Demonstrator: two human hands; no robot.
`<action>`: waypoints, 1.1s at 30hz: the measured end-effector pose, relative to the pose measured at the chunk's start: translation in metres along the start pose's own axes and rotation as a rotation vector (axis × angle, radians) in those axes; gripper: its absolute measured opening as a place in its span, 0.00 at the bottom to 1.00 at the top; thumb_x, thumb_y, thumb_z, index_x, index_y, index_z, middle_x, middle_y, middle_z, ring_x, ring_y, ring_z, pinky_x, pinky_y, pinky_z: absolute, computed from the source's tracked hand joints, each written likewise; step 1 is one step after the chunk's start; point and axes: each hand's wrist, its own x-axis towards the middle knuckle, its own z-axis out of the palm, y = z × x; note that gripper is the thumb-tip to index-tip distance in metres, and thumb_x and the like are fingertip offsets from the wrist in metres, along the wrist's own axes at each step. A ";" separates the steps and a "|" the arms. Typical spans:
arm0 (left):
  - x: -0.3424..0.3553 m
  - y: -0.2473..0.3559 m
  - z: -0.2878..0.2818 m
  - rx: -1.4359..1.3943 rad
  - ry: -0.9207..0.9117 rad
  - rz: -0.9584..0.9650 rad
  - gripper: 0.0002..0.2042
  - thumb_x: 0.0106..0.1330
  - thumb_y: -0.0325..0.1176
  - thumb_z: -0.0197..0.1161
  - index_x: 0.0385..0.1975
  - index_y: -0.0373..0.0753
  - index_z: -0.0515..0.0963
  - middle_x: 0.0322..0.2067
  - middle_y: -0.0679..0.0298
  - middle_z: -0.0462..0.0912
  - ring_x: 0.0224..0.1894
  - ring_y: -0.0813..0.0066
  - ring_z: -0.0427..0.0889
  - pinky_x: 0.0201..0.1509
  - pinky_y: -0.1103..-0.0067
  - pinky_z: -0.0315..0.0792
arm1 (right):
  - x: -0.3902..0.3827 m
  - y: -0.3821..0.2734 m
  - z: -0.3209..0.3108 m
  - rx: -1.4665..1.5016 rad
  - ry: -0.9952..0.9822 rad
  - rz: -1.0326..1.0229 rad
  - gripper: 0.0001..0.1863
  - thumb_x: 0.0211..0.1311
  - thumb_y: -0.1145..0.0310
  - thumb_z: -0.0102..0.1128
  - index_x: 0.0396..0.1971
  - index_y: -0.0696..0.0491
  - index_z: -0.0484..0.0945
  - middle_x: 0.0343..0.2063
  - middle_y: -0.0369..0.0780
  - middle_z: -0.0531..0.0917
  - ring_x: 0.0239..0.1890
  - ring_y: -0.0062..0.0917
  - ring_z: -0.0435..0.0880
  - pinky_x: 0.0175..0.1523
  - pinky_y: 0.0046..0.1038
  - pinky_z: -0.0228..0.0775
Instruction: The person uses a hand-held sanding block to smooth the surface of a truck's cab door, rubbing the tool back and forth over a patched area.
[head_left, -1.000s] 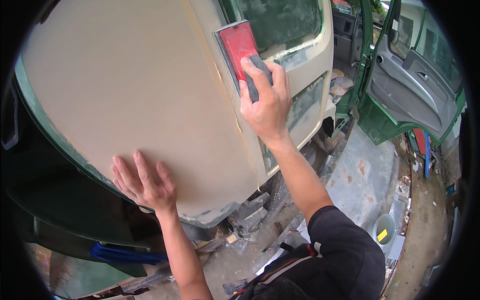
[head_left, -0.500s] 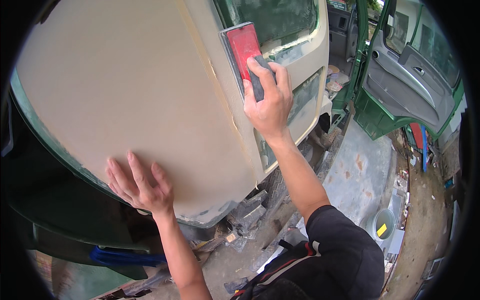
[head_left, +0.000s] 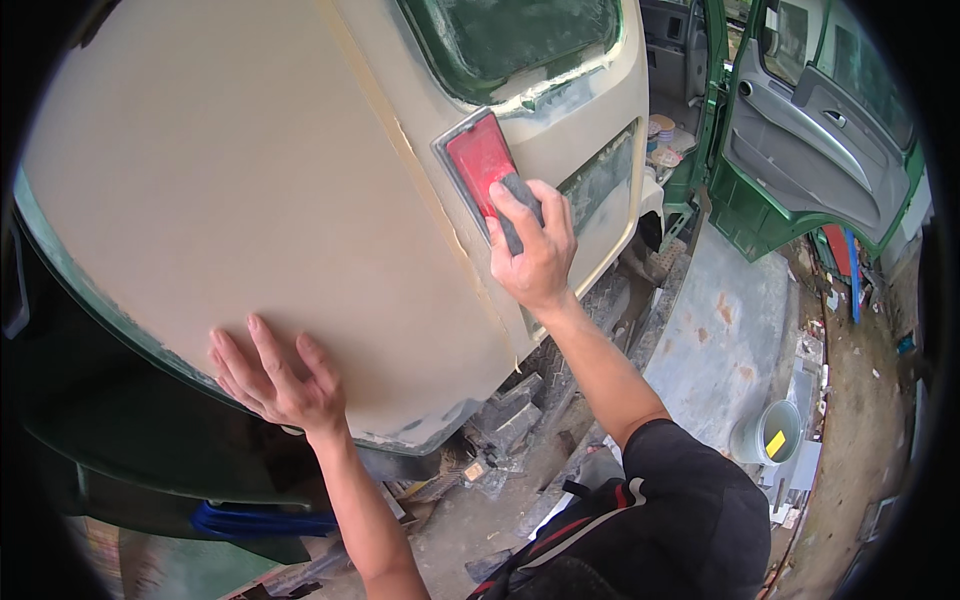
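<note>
My right hand (head_left: 530,245) grips a red-and-black sanding block (head_left: 478,155), which lies on the beige-coated cab body, just right of a tan raised seam line (head_left: 430,190) and below a recessed green window (head_left: 510,45). My left hand (head_left: 280,380) rests with fingers spread on the wide beige panel (head_left: 230,170), near its lower edge, where bare greenish patches show along the rim. A second recessed opening (head_left: 595,180) with a dusty glassy surface is right of the block.
An open green door (head_left: 810,150) with grey trim stands at right, beside the cab interior. Below it lie a grey metal sheet (head_left: 720,320), a bucket (head_left: 760,440) with a yellow item inside, and scattered debris (head_left: 500,430) along the ground. A dark green part (head_left: 140,440) curves at lower left.
The sanding block in my right hand has moved down along the seam, uncovering more of the upper window edge. My left hand has shifted slightly leftward in view and stays spread on the panel.
</note>
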 end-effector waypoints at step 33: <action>0.004 0.004 0.006 -0.004 0.016 0.049 0.23 0.77 0.45 0.59 0.65 0.38 0.79 0.71 0.46 0.70 0.72 0.45 0.70 0.75 0.53 0.63 | 0.003 0.003 0.000 -0.008 0.068 0.123 0.26 0.54 0.74 0.75 0.55 0.43 0.85 0.50 0.44 0.81 0.45 0.43 0.81 0.49 0.42 0.76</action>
